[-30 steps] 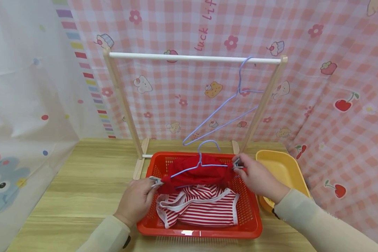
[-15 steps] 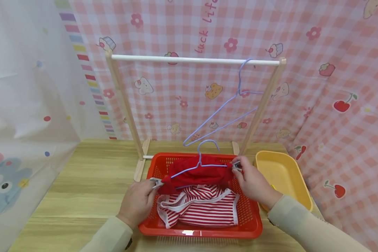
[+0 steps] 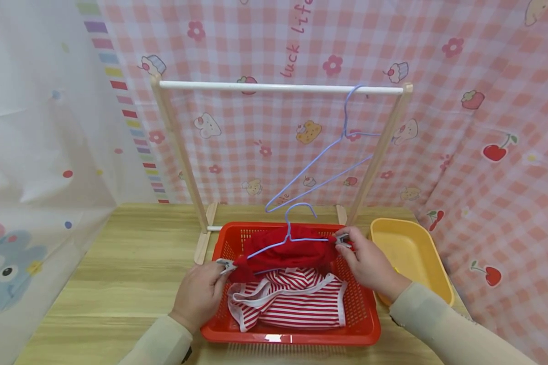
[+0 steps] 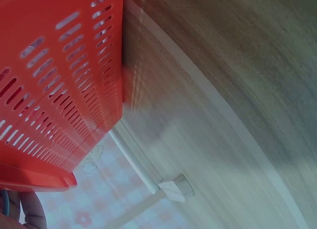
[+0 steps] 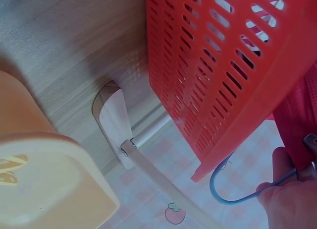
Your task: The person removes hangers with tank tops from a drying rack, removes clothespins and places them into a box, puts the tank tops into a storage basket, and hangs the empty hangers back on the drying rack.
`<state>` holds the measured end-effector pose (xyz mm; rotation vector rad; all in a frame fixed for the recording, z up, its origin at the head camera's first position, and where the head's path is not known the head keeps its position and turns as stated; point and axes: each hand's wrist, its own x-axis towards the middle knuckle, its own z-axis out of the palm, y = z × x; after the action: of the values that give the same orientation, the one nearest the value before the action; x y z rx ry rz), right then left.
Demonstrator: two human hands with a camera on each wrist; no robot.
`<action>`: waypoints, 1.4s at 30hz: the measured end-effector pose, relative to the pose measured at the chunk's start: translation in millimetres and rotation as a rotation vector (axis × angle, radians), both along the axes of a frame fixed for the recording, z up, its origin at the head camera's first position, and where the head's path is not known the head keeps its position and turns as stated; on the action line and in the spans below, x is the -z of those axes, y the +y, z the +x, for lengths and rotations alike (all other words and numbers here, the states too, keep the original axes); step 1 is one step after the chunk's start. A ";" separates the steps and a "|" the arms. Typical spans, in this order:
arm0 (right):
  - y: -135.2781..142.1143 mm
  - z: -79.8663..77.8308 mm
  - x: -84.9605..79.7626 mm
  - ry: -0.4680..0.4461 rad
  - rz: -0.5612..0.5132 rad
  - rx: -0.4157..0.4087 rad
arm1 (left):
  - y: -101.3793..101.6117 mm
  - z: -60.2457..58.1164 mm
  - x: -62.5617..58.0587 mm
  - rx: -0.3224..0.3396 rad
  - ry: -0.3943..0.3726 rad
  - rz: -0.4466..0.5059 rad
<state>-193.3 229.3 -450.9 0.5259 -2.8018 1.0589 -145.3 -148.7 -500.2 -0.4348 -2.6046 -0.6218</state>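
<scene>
Over the red basket, a purple-blue wire hanger carries a red garment. Its hook points up. My left hand pinches a grey clothespin at the garment's left end. At the right end, my right hand pinches another grey clothespin. In the right wrist view, the hanger's rounded end sticks out past the red cloth beside my fingers. A red-and-white striped garment lies in the basket. Only a few left fingertips show in the left wrist view.
Behind the basket stands a wooden rack with a white rod. A second wire hanger hangs near its right end. A yellow tray with small yellow things inside sits to the right. Checked cloth covers the back and right walls.
The right forearm shifts slightly inward early on. Both hands keep their hold on the clothespins, and the hanger and red garment stay nearly still. The view tilts a little.
</scene>
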 end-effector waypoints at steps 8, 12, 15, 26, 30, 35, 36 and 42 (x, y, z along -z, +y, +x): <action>3.9 -2.2 0.8 -0.006 -0.017 0.002 | -0.2 0.8 1.3 -0.004 -0.012 0.002; 5.5 -2.8 0.7 -0.002 -0.032 0.001 | 0.3 0.1 0.9 0.003 0.014 -0.001; 6.6 -3.3 0.8 0.003 -0.043 0.001 | 0.4 0.1 1.0 0.002 0.018 -0.004; 11.7 -6.0 0.9 0.030 -0.050 0.001 | 0.3 0.0 0.9 0.006 0.046 -0.015; 12.7 -6.2 0.2 0.010 -0.053 0.003 | 0.5 0.0 1.0 0.008 0.058 -0.019; 14.0 -6.1 -0.3 0.002 -0.053 0.005 | 0.8 0.8 0.4 0.000 0.042 -0.023; 14.1 -6.3 -0.2 0.004 -0.054 0.004 | 0.9 0.9 0.2 0.000 0.040 -0.024; 14.8 -7.4 1.2 0.016 -0.061 0.006 | 1.2 0.9 -0.3 -0.002 0.034 -0.020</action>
<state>-200.7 244.1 -452.1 0.5161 -2.7460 1.1294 -144.4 -147.5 -499.9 -0.4449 -2.5813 -0.5828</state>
